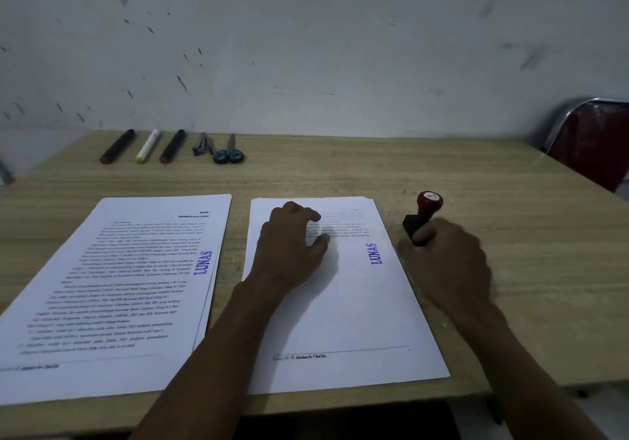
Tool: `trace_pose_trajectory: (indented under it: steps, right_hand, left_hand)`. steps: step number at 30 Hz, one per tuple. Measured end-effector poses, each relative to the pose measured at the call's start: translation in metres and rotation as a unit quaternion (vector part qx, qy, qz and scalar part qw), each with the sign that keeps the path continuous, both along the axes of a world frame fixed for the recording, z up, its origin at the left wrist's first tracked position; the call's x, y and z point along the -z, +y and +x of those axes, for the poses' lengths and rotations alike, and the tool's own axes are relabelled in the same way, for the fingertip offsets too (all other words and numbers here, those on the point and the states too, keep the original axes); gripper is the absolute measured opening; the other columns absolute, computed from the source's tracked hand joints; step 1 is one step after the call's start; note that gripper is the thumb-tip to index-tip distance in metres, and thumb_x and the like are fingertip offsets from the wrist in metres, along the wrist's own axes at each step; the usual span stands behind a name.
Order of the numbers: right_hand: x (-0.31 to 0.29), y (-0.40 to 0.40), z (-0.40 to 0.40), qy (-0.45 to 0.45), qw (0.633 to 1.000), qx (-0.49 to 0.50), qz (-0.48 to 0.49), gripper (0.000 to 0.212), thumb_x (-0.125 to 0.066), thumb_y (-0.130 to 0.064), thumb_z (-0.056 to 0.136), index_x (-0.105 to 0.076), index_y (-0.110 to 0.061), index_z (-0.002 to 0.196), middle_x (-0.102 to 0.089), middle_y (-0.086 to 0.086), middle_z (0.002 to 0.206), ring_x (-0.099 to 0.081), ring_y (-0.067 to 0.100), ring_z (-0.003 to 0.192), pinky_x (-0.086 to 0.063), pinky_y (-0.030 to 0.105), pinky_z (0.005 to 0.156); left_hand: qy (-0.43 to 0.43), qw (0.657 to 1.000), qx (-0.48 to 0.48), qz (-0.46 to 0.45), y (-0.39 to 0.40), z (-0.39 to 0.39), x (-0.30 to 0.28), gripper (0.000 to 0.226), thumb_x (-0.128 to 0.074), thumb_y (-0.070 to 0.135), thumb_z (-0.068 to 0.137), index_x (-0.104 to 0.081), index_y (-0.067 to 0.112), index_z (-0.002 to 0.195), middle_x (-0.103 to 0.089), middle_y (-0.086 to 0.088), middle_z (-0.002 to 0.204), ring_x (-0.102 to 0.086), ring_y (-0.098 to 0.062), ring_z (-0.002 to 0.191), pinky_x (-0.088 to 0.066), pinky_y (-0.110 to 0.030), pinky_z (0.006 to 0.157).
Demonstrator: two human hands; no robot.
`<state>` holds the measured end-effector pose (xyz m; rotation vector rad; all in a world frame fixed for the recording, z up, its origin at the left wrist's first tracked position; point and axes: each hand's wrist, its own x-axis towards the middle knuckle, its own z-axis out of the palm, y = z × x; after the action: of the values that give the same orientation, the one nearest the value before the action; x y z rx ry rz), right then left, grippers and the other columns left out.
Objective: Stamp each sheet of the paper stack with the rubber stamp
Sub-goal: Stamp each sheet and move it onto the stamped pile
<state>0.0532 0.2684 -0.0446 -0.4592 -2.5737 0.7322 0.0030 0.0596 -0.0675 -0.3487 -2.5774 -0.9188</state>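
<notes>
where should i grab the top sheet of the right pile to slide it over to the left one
Take the top sheet by its bare near-left corner, coming in from the left. It lies flat with that edge free beside the gap to the left pile. The left hand already rests on its upper part, and the purple LUNAS mark sits along the right side, so a left-side grip probably avoids smudging it.

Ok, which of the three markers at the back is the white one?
The middle marker: white body, yellow tip. The markers either side are black with red ends.
</notes>
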Motion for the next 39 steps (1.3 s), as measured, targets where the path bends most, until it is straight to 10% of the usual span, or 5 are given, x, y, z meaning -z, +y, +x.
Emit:
trace_pose_trajectory:
  steps: [20,31,35,39]
  right_hand:
    - [0.005,-0.016,0.016,0.032,0.985,-0.061,-0.155,0.025,-0.085,-0.018,0.072,-0.064,-0.028,0.064,-0.066,-0.011,0.067,-0.065,0.008,0.065,-0.056,0.034,0.065]
    - [-0.014,-0.012,0.024,0.144,0.930,-0.106,-0.321,0.013,-0.073,-0.010,0.085,-0.077,-0.018,0.076,-0.072,-0.008,0.066,-0.067,0.005,0.060,-0.054,0.023,0.056]
    - [-0.027,-0.013,0.023,0.161,0.893,-0.103,-0.407,0.013,-0.067,-0.009,0.089,-0.075,-0.016,0.081,-0.073,-0.010,0.067,-0.066,0.000,0.058,-0.054,0.014,0.054]
    - [-0.035,-0.022,0.013,0.174,0.866,-0.089,-0.461,0.012,-0.065,-0.007,0.091,-0.074,-0.009,0.084,-0.066,-0.010,0.067,-0.057,0.000,0.057,-0.048,0.013,0.056]
  left_hand:
    - [-0.028,0.997,-0.021,-0.069,0.003,0.002,0.006,0.037,-0.065,0.043,0.078,-0.067,0.023,0.110,-0.059,0.000,0.116,-0.052,-0.021,0.111,-0.038,-0.034,0.089]
    - [-0.086,0.963,-0.141,0.213,-0.017,0.002,-0.043,0.088,-0.076,0.034,0.076,-0.028,0.010,0.144,-0.040,-0.013,0.138,-0.042,-0.029,0.125,-0.042,-0.043,0.100]
    - [-0.219,0.889,-0.106,0.387,-0.037,0.010,-0.062,0.046,-0.077,0.026,0.078,-0.060,-0.002,0.110,-0.066,-0.009,0.093,-0.062,-0.017,0.071,-0.047,-0.020,0.052]
    - [-0.259,0.853,-0.038,0.452,-0.058,0.020,-0.070,0.015,-0.072,0.010,0.082,-0.072,0.004,0.068,-0.069,-0.023,0.087,-0.066,-0.030,0.071,-0.049,-0.036,0.069]
